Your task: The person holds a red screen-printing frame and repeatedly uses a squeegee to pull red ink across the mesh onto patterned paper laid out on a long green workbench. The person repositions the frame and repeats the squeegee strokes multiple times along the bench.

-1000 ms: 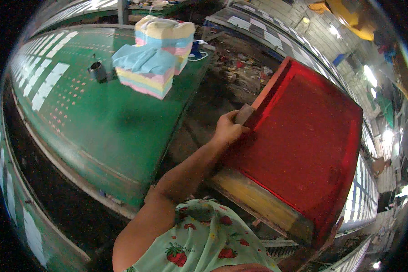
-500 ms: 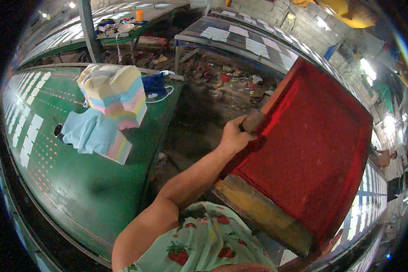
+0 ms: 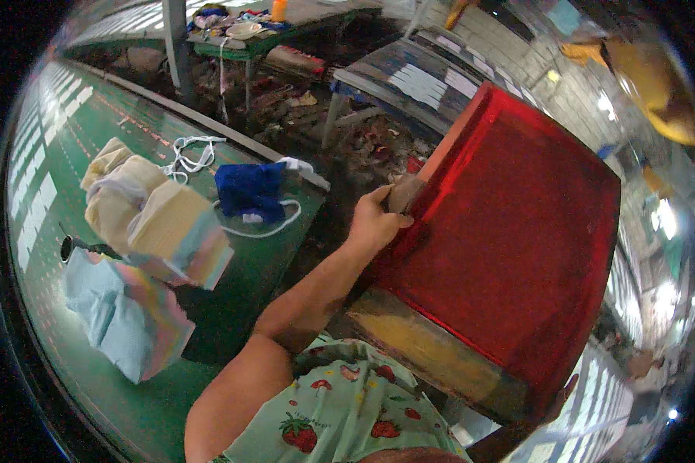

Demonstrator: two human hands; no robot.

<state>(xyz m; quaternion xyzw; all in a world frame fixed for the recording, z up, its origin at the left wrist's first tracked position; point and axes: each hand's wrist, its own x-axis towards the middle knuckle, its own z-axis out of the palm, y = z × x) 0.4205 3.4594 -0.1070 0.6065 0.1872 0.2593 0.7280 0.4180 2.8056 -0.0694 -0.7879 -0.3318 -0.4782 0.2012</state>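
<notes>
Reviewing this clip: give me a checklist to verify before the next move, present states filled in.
1. Left hand gripping the flat red rectangular framed panel at its left edge: ok.
2. Right hand, mostly hidden at the panel's lower right, gripping securely: cannot tell.
3. Panel apart from the two pastel-striped cloth stacks: ok.
4. Dark-blue cloth with white cord lying on the long green table: ok.
5. Small dark round cup empty: cannot tell.

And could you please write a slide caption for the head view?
Left hand and right hand hold a red framed panel beside a green table with pastel cloths.
</notes>
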